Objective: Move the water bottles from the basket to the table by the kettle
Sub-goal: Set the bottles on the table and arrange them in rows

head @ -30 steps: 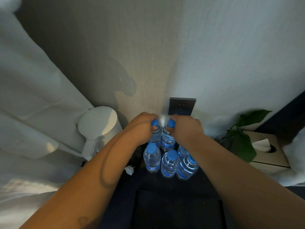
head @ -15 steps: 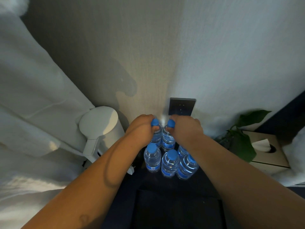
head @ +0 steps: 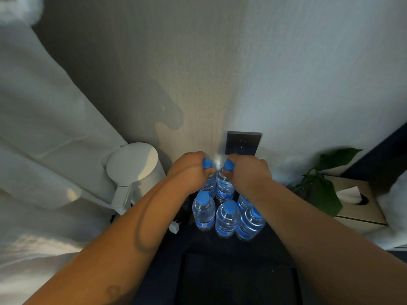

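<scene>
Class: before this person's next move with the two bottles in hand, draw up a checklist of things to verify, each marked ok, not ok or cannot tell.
1. Left hand grips the left held bottle at its neck: ok.
2. Right hand grips the right held bottle at its neck: ok.
3. Both held bottles upright, blue caps on: ok.
4. Their bases down on the table: cannot tell, the front bottles hide them.
5. Kettle close by on the left: ok.

One head-worn wide-angle camera looks down, close over the table [head: 193, 244], facing the wall [head: 286, 73].
</scene>
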### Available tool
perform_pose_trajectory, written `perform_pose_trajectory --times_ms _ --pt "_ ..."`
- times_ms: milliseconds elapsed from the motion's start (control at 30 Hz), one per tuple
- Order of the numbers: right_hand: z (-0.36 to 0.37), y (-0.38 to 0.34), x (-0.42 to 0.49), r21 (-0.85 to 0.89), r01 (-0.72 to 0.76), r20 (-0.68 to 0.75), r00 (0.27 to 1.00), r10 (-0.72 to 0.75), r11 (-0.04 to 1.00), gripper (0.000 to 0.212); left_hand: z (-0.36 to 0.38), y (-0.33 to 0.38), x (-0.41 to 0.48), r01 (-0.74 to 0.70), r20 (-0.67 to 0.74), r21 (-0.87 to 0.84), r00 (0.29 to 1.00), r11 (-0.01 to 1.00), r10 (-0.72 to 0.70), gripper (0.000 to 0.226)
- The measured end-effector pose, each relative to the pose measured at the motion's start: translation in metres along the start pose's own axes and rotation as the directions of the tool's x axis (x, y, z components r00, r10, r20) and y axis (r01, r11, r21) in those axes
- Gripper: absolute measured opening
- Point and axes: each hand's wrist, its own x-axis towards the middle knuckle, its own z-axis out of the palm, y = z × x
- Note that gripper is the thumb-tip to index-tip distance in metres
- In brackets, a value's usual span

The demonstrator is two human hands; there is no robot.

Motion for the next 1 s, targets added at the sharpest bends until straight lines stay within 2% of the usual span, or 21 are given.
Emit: perform_pose_trajectory --times_ms 100,267,467,600,767,1000 --pt "-0.001 0.0 0.0 -0.009 0.006 0.006 1.0 -0.006 1.0 0.031 0.0 0.005 0.0 0.019 -0.002 0.012 1.0 1.0 -0.019 0.025" --pt "-0.002 -0.001 0.0 -0.022 0.0 0.012 1.0 0.0 1.0 0.032 0.0 0.001 0.0 -0.032 0.016 -0.003 0.999 0.999 0.032 0.014" --pt "0.0 -0.001 0.002 -0.007 -0.006 0.01 1.0 0.006 1.0 0.034 0.004 -0.012 0.004 -0.069 0.061 -0.053 0.996 0.996 0.072 0.035" --pt "0.0 -0.001 0.001 -0.018 -0.009 0.01 1.0 0.009 1.0 0.035 0.006 -0.013 0.005 -0.07 0.06 -0.041 0.996 0.997 0.072 0.031" --pt "-0.001 -0.002 -0.001 -0.03 -0.006 0.008 1.0 0.007 1.0 0.037 0.008 -0.009 0.005 -0.038 -0.039 -0.063 0.999 0.997 0.035 0.024" --pt "-0.006 -0.006 0.001 -0.082 -0.005 0.028 1.0 0.007 0.997 0.042 0.004 -0.003 0.004 -0.017 -0.01 -0.062 1.0 0.998 0.017 0.023"
